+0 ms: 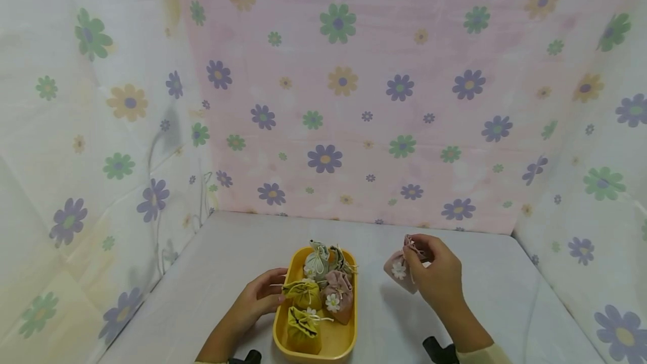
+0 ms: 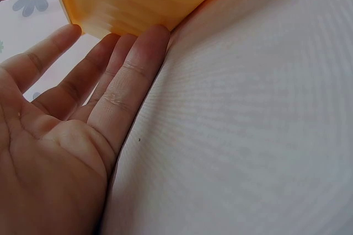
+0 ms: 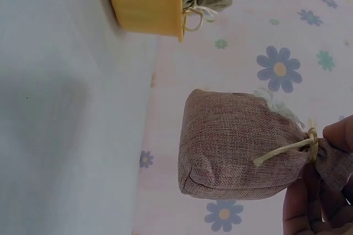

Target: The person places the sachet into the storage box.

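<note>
My right hand pinches the gathered neck of a pink drawstring pouch in the air, right of a yellow tray. In the right wrist view the pouch looks full, tied with a cream cord. Against the left wall of the yellow tray rest the fingertips of my left hand, its fingers fairly straight, as the left wrist view shows. Inside the tray are two mustard pouches, the upper and the lower, a pink pouch, a pale green pouch and a darker green pouch.
A white tabletop lies under everything. Flower-printed cloth hangs behind the table and along both sides. A dark wrist mount sits by my right forearm, and another by the left.
</note>
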{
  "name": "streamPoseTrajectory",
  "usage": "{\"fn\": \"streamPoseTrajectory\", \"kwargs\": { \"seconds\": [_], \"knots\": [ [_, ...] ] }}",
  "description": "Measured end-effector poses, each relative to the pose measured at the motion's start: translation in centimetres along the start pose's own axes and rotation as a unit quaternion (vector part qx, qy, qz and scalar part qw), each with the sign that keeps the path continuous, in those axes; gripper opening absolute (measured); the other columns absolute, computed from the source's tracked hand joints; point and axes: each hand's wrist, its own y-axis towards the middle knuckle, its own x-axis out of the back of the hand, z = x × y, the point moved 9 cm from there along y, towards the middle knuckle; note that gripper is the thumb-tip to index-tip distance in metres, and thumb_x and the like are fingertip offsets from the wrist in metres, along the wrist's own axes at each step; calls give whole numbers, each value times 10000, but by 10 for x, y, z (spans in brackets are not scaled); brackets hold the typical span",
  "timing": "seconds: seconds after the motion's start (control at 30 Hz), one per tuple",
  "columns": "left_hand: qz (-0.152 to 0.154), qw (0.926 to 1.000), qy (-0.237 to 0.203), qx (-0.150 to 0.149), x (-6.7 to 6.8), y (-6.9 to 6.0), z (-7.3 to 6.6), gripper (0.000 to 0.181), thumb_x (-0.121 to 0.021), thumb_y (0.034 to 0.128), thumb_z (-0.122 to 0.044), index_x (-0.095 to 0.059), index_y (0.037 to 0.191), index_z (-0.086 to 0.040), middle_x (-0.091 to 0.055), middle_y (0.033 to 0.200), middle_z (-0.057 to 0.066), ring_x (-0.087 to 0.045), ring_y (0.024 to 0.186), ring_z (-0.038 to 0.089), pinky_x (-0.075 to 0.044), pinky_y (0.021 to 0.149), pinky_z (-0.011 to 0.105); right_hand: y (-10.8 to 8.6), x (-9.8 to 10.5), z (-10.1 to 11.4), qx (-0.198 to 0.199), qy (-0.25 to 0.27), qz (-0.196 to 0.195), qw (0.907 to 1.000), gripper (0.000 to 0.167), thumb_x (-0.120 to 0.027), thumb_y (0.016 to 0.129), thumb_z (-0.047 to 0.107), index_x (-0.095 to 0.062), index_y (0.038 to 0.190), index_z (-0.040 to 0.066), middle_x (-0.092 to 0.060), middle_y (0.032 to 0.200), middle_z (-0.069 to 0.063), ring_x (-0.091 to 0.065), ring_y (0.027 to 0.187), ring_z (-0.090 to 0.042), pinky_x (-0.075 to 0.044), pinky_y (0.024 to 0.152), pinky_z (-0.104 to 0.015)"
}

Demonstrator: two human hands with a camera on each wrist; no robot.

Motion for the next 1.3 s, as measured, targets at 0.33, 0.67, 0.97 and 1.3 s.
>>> {"fn": "streamPoseTrajectory", "kwargs": {
  "seconds": [0.33,0.67,0.97,1.3],
  "knots": [
    [-1,10000,30,-3,0,1,1,645,-721,950,-267,-471,1524,-113,-537,1481,219,-616,1281,309,-618,918,428,-7,0,18,366,230,56,9990,243,-800,895,129,-724,1124,151,-744,1002,77,-671,807,-68,-557,703,-131],
    [45,10000,-2,-33,-1,1,1,643,-720,953,-259,-469,1525,-111,-539,1479,215,-619,1276,308,-618,919,426,-16,-1,38,513,540,186,9970,238,-809,883,125,-732,1102,179,-734,978,109,-671,786,-54,-571,682,-166],
    [31,10000,-11,-1,-1,1,1,644,-721,951,-263,-470,1526,-120,-535,1487,220,-620,1277,310,-619,916,429,-24,-4,53,536,704,365,9954,242,-820,872,118,-732,1085,193,-731,965,120,-668,775,-60,-576,678,-182],
    [20,10000,-10,-40,0,0,1,644,-718,954,-261,-465,1528,-112,-541,1479,219,-626,1268,310,-621,910,425,-37,-19,67,492,893,679,9925,272,-835,852,105,-723,1062,237,-710,943,155,-665,773,-45,-596,690,-215]
  ]
}}
